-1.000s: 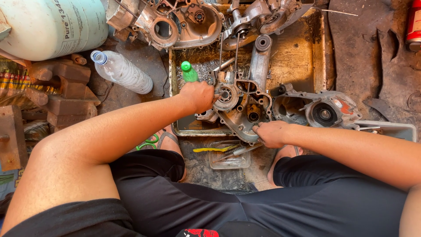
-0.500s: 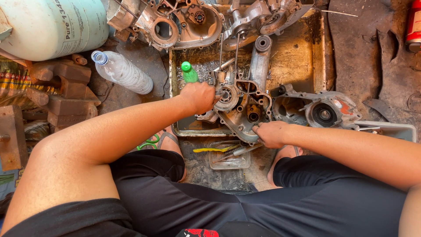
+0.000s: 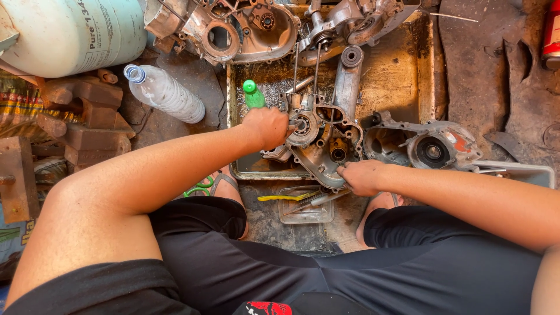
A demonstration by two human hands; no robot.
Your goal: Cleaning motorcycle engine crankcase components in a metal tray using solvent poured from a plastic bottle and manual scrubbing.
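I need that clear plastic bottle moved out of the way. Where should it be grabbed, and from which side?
Probably grip the clear plastic bottle around its ribbed mid-body, from above. It lies on its side, cap toward the gas cylinder, with open ground along its length.

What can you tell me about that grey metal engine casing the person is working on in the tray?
The engine casing is dull grey cast metal, grimy and oily, with round bearing holes, ribs and a long arm reaching away from the person. It lies flat, partly in the rusty metal tray, its near edge over the tray's rim. The left hand presses at a round bearing seat; the right hand grips its near edge. Thin rods stand up from it.
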